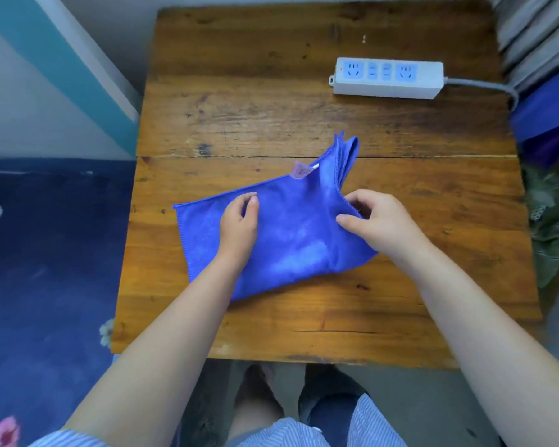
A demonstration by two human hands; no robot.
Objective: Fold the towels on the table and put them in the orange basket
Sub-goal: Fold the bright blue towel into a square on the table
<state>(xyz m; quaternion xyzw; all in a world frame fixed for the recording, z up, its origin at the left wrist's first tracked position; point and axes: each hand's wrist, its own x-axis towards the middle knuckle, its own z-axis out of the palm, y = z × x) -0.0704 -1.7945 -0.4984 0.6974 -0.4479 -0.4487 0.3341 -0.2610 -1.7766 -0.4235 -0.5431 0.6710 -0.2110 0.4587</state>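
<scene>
Head view: left hand [239,217] presses blue towel [288,240] flat on table [239,91]; right hand [373,217] pinches its fold.

Head cam looks steeply down, close over wooden table [271,91].

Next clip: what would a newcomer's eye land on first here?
The blue towel lying mid-table, partly folded, its right corner lifted. The left hand presses on it while the right hand pinches its right edge. Behind, a white power strip sits on the wooden table.
</scene>
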